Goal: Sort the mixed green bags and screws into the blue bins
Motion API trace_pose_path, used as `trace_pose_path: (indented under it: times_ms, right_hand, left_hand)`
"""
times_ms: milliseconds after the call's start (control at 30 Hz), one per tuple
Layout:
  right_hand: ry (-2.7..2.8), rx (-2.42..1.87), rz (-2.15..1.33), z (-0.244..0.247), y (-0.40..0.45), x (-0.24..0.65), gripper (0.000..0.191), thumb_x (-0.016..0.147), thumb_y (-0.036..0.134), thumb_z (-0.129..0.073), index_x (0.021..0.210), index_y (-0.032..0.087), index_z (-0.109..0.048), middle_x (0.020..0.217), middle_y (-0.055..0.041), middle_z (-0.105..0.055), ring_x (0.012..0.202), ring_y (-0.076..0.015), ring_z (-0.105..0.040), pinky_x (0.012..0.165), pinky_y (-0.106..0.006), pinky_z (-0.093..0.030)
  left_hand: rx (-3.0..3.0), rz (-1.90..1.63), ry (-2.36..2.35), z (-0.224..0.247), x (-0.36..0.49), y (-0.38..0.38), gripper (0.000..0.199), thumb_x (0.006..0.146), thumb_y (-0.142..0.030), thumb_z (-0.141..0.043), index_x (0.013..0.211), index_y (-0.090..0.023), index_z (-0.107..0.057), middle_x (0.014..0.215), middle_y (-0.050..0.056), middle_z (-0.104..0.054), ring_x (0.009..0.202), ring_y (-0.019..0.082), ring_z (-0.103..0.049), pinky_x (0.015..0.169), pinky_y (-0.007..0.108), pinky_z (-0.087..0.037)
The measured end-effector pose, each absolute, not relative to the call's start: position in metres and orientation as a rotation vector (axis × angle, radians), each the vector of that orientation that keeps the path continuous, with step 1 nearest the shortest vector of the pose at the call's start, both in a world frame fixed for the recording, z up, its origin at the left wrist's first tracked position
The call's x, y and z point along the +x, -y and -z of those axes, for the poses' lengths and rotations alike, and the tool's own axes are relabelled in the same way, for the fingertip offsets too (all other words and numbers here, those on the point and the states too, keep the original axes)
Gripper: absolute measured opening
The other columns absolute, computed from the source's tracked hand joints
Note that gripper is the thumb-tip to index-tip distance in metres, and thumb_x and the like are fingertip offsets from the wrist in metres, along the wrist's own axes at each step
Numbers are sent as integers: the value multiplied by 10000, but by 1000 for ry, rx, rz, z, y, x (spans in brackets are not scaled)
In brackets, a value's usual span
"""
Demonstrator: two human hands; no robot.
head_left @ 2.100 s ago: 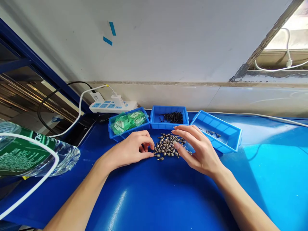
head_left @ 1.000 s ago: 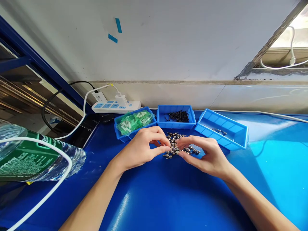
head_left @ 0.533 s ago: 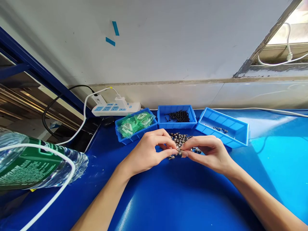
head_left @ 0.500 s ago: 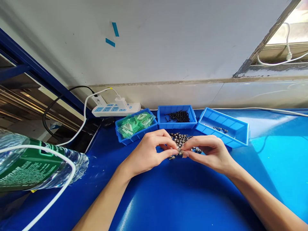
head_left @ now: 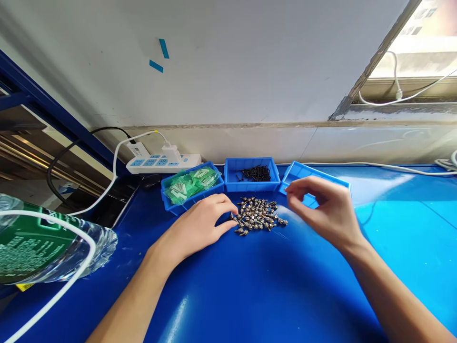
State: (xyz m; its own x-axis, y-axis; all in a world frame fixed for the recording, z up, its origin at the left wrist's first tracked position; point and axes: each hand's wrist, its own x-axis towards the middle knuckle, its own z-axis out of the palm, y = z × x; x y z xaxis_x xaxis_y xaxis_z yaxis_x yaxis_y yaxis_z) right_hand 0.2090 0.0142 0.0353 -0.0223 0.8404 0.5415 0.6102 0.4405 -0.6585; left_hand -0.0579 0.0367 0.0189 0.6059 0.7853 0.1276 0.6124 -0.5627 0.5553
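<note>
A loose pile of small metal screws [head_left: 257, 214], with what look like washers or nuts on them, lies on the blue tabletop. My left hand [head_left: 200, 221] rests at the pile's left edge, thumb and forefinger parted beside a screw there. To the right of the pile, my right hand [head_left: 324, 209] is raised in front of the right blue bin [head_left: 298, 171], its thumb and forefinger pinched together. Whatever is in that pinch is too small or hidden to make out. The hand covers much of this bin, so its contents do not show.
Behind the pile, the middle blue bin [head_left: 232, 183] holds black screws [head_left: 257, 174]. The left blue bin [head_left: 171, 207] contains green-tinted bags [head_left: 193, 183] with white pieces. A power strip [head_left: 164, 163] stands by the wall; a large bottle [head_left: 53, 243] and white cable [head_left: 85, 257] occupy the left.
My hands have parted from their meeting point over the pile. The right moved right and up to the right bin; the left drew leftward and its fingers spread. The view shifted slightly.
</note>
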Motion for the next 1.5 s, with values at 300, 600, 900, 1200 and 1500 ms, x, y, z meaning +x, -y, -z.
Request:
trace_pose_path:
  times_ms: [300, 600, 900, 1200, 1500]
  right_hand:
    - [1670, -1401, 8, -35, -19, 225, 128, 829, 217, -655, 929, 214, -735, 695, -2, -665, 544, -145, -566, 562, -296, -518]
    - [1874, -1228, -384, -32, -9, 199, 108, 886, 197, -635, 900, 192, -743, 684, -5, -693, 573, -133, -601, 557, -261, -522]
    - [1621, -1169, -1144, -28, -7, 187, 251, 827, 443, -793, 859, 195, -770, 819, -58, -808, 720, -210, -764, 667, -307, -636]
    - [1430, -1103, -1405, -23, -9, 187, 311, 700, 423, -918, 843, 179, -789, 746, -47, -803, 713, -211, -773, 659, -291, -613]
    - [1452, -1043, -1487, -24, -8, 188, 302, 740, 435, -889, 879, 186, -789, 795, -62, -820, 766, -221, -787, 698, -310, -623]
  left_hand:
    - [2301, -402, -1141, -13, -60, -45, 116, 904, -141, -622, 822, -191, -689, 850, 14, -698, 717, 154, -665, 663, 258, -524]
    - [1859, -830, -1085, -25, -45, -38, 108, 837, -269, -722, 833, -205, -635, 856, 12, -781, 787, 175, -760, 788, 284, -618]
    - [1332, -900, -977, -23, -30, -32, 427, 695, -349, -912, 791, -213, -519, 860, 49, -835, 856, 253, -823, 802, 336, -660]
    - [1269, -870, -958, -18, -24, -28, 456, 692, -352, -929, 788, -211, -506, 822, 42, -835, 787, 240, -823, 734, 302, -651]
    - [1307, -899, -961, -21, -17, -24, 533, 682, -509, -927, 742, -215, -486, 787, 50, -821, 771, 265, -815, 739, 355, -658]
